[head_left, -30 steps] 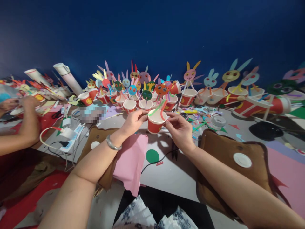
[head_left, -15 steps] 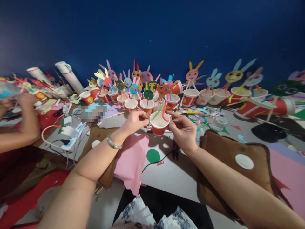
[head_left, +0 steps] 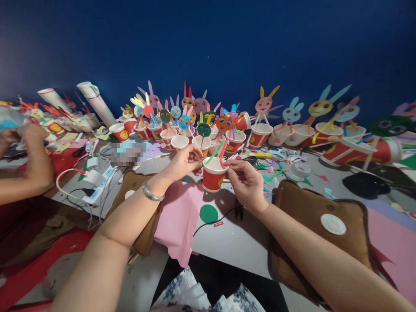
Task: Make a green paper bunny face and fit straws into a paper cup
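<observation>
A red-and-white paper cup (head_left: 212, 180) with a yellow emblem is held above the table in front of me. A green strip (head_left: 216, 149) and an orange-red strip (head_left: 222, 152) rise from its rim. My right hand (head_left: 246, 182) pinches the cup's right side near the rim, thumb and fingers closed. At the left of the rim is my left hand (head_left: 186, 162), its index finger lifted away from the thumb; whether its fingertips touch the cup is hard to see. On the table below lies a green paper disc (head_left: 208, 213).
Rabbit-faced cups (head_left: 203, 130) line the back by the blue wall. Brown cushions (head_left: 305, 229) flank the work spot. Pink paper (head_left: 178, 216) overhangs the table edge. Paper scraps, tape (head_left: 299, 170) and a power strip (head_left: 102, 186) lie around. Another person's arm (head_left: 35, 169) is at left.
The cup has tipped more upright, showing more of its side, and shifted slightly left and down. My left index finger has lifted from the rim; my right fingers have moved in at the rim.
</observation>
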The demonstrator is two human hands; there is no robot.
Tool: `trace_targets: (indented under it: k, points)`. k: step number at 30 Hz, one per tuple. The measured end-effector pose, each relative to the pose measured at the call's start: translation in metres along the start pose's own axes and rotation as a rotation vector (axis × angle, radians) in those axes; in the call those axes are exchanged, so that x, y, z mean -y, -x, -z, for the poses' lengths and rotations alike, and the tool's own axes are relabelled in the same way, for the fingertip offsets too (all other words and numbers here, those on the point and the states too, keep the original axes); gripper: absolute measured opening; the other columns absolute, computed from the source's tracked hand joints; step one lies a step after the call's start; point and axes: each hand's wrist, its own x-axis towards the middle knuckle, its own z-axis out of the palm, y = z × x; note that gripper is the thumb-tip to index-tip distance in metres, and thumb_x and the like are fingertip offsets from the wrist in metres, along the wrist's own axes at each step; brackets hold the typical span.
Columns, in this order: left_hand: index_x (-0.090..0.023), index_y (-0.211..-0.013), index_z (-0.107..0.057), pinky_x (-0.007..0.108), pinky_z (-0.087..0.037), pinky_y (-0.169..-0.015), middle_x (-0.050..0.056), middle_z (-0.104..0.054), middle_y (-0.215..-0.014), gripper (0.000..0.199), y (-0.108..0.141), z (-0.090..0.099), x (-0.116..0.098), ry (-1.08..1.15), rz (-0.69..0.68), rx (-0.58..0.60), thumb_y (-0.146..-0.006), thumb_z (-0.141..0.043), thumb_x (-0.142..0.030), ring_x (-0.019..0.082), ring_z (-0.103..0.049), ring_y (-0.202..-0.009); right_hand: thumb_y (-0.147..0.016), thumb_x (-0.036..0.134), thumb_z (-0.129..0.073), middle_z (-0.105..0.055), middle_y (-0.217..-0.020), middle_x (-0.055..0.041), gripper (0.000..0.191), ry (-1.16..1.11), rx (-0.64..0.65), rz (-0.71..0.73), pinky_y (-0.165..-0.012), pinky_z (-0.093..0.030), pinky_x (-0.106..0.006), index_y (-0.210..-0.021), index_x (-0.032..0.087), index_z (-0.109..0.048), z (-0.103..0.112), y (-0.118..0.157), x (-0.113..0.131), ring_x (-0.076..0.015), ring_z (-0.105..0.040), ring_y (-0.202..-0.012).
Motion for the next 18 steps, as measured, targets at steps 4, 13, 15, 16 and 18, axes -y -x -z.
trace_targets:
  k: [4,13,15,16,18]
  points:
    - [-0.018,-0.091,-0.063,0.021,-0.054,-0.05,-0.003,-0.066,-0.069,0.02,0.001,0.005,-0.006,0.006,0.069,0.109,-0.075,-0.075,-0.021,0.008,-0.061,-0.051,-0.093,0.028,-0.058,-0.071,-0.11,-0.0079,0.007,0.063,0.074,0.049,-0.073,-0.06,-0.037,-0.087,0.024,-0.057,0.001,0.003,0.002,-0.0205,-0.071,-0.084]
    - [-0.011,-0.099,-0.069,0.021,-0.053,-0.055,-0.001,-0.064,-0.063,0.024,0.001,0.006,-0.009,0.013,0.173,0.098,-0.081,-0.055,-0.006,0.008,-0.062,-0.056,-0.096,0.027,-0.054,-0.069,-0.107,-0.007,0.007,0.018,0.074,0.05,-0.063,-0.06,-0.031,-0.092,0.023,-0.057,-0.002,0.002,0.002,-0.0154,-0.067,-0.071]
    - [-0.011,-0.096,-0.069,0.021,-0.053,-0.056,-0.001,-0.063,-0.061,0.022,0.002,0.004,-0.01,-0.016,0.178,0.081,-0.082,-0.052,-0.007,0.008,-0.061,-0.055,-0.096,0.024,-0.054,-0.069,-0.108,-0.0078,0.006,0.062,0.089,0.108,-0.065,-0.06,-0.032,-0.09,0.023,-0.056,-0.002,0.002,0.0,-0.0164,-0.068,-0.074]
    - [-0.012,-0.094,-0.068,0.021,-0.053,-0.056,-0.001,-0.063,-0.061,0.02,0.002,0.003,-0.011,-0.036,0.177,0.074,-0.084,-0.052,-0.009,0.008,-0.061,-0.055,-0.095,0.022,-0.054,-0.069,-0.108,-0.0081,0.005,0.087,0.099,0.137,-0.067,-0.06,-0.033,-0.09,0.023,-0.056,-0.001,0.002,0.0,-0.0172,-0.068,-0.076]
    - [-0.013,-0.089,-0.067,0.022,-0.054,-0.056,-0.001,-0.063,-0.062,0.014,0.004,0.0,-0.013,-0.085,0.168,0.066,-0.087,-0.054,-0.018,0.009,-0.062,-0.055,-0.095,0.018,-0.053,-0.069,-0.108,-0.0086,0.008,0.141,0.127,0.204,-0.07,-0.06,-0.034,-0.091,0.024,-0.055,0.001,0.003,-0.001,-0.0188,-0.069,-0.08]
